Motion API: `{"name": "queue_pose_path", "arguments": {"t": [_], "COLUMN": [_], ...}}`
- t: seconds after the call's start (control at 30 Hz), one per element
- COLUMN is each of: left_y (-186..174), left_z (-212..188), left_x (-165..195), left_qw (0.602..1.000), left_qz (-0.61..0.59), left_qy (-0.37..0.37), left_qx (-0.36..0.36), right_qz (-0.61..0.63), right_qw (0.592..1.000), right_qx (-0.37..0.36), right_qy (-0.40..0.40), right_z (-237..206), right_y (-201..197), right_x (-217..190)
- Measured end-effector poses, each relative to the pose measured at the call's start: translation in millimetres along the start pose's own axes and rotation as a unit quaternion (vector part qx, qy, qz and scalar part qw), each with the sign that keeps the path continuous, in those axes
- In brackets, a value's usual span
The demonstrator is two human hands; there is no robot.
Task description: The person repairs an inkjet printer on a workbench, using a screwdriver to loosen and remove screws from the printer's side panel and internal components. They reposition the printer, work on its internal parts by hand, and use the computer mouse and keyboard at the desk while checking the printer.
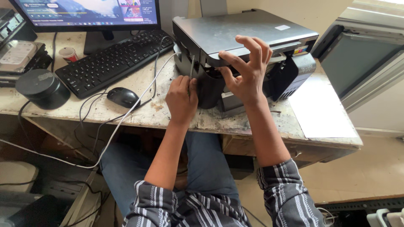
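Note:
A dark grey printer (pixel 235 31) sits on a worn white desk (pixel 176 115), its front facing me. My left hand (pixel 182 98) is closed around a thin screwdriver (pixel 192 67), whose shaft points up against the printer's front left corner. My right hand (pixel 246 69) rests on the printer's front edge with fingers spread, thumb under the lid's rim. Both forearms reach out from striped sleeves.
A black keyboard (pixel 111 59), a black mouse (pixel 123 96) and a monitor (pixel 90 12) stand to the left. A round black device (pixel 42 88) and a hard drive (pixel 17 52) lie far left. White and black cables (pixel 126 111) trail off the desk. A white sheet (pixel 322 111) lies right.

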State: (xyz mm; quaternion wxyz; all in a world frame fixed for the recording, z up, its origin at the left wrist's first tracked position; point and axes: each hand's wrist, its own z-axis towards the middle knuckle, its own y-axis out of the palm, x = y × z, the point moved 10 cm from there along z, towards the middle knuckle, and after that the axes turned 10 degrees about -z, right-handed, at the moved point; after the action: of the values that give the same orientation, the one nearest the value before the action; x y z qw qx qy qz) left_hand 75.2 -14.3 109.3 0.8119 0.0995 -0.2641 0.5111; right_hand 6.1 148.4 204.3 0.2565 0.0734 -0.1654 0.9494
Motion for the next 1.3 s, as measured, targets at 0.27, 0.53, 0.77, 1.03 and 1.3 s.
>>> {"name": "queue_pose_path", "arguments": {"t": [0.27,0.53,0.77,1.03,1.3], "left_y": [3.4,-2.5,0.7,3.2,28.4], "left_z": [-4.1,-9.4,-7.8,-9.5,-22.9], "left_x": [-7.1,-18.4,-16.5,-27.2,-76.9], "left_qw": [1.0,0.999,0.999,0.998,0.981], "left_qz": [-0.002,-0.034,-0.024,0.019,0.098], "left_qy": [-0.012,-0.005,-0.023,-0.06,-0.16], "left_qx": [-0.01,0.021,0.02,0.015,-0.046], "right_qz": [-0.047,-0.06,-0.056,-0.007,-0.006], "right_qw": [0.999,0.989,0.99,0.993,0.993], "right_qx": [0.011,0.119,0.116,0.095,0.071], "right_qy": [-0.016,0.067,0.049,0.072,0.093], "right_z": [-23.4,-70.7,-68.7,-65.1,-69.6], "right_y": [12.8,16.1,12.0,13.1,25.4], "right_x": [11.8,40.9,27.9,29.1,40.8]}}
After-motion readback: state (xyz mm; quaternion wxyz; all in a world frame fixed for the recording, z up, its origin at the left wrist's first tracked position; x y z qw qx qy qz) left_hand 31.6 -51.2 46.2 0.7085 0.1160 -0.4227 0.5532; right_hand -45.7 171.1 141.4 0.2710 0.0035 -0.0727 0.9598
